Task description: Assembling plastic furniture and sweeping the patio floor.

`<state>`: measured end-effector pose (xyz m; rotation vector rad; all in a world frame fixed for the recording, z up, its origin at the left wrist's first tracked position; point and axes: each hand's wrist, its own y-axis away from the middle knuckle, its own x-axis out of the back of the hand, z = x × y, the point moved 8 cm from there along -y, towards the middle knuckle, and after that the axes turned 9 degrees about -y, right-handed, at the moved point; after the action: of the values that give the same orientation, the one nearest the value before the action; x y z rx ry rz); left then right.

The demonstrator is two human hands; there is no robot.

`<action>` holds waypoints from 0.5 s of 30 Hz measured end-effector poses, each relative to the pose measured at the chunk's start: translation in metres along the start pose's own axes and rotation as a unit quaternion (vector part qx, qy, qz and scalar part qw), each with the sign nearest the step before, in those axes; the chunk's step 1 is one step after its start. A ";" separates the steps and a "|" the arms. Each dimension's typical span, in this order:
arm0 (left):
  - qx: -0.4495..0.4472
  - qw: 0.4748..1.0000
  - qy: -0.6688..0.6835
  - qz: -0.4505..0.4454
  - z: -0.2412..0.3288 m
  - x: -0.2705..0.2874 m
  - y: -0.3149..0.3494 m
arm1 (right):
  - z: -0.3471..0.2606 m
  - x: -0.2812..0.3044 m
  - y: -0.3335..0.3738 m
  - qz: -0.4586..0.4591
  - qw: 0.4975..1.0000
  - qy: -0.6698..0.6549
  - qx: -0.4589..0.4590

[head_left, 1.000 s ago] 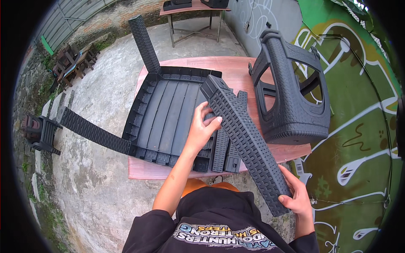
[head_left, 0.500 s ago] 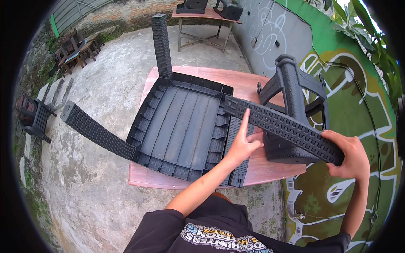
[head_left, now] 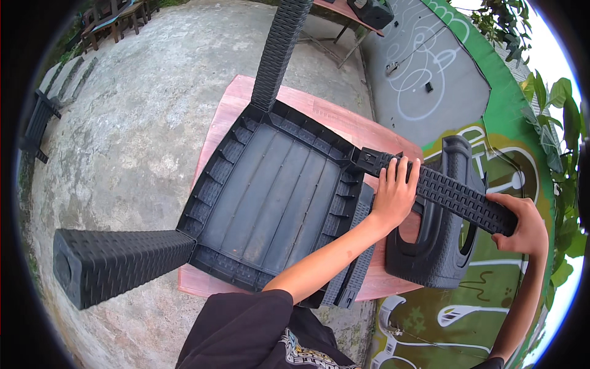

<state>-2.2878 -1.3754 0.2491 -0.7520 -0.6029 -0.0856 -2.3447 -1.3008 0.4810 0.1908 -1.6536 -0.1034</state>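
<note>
A black woven-pattern chair leg (head_left: 458, 198) extends sideways to the right, its inner end at the far right corner of an upturned black chair seat (head_left: 264, 197). My left hand (head_left: 396, 195) is closed over the leg near that end, fingers across its top. Around the outer end, my right hand (head_left: 522, 226) is closed, thumb on the near side. Two similar legs stand at the seat's left corners: a far leg (head_left: 279, 58) and a near leg (head_left: 126, 261). Whether the held leg is seated in the corner cannot be made out.
Another woven black piece (head_left: 351, 270) lies along the seat's right side on the pink wood-look table (head_left: 224, 126). A black chair back with openings (head_left: 439, 261) stands right of it. Beyond is a painted wall (head_left: 424, 74); a second table (head_left: 344, 18) stands behind.
My left hand has gone from a pointing finger beside the leg to fingers laid over it. The view has shifted, and the seat and legs appear turned and larger.
</note>
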 end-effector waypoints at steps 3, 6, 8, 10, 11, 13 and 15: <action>0.004 0.999 0.048 -0.018 -0.022 -0.029 -0.015 | 0.022 -0.002 -0.046 -0.046 0.996 -0.019 -0.075; 0.027 0.995 0.080 -0.054 -0.035 -0.060 -0.022 | 0.037 -0.013 -0.087 -0.071 0.990 -0.075 -0.096; 0.045 0.993 0.086 -0.063 -0.044 -0.075 -0.025 | 0.045 -0.017 -0.108 -0.091 0.987 -0.075 -0.109; 0.061 0.992 0.082 -0.069 -0.049 -0.089 -0.027 | 0.052 -0.023 -0.123 -0.116 0.985 -0.038 -0.123; 0.066 0.992 0.089 -0.057 -0.051 -0.093 -0.029 | 0.052 -0.024 -0.130 -0.116 0.986 -0.040 -0.109; 0.077 0.990 0.097 -0.075 -0.056 -0.106 -0.030 | 0.054 -0.028 -0.143 -0.122 0.988 -0.018 -0.090; 0.080 0.990 0.101 -0.062 -0.061 -0.111 -0.030 | 0.059 -0.033 -0.152 -0.136 0.985 -0.037 -0.100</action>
<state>-2.3593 -1.4530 0.1725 -0.5426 -0.4557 -0.2227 -2.3911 -1.4461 0.4158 0.2615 -1.6714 -0.4863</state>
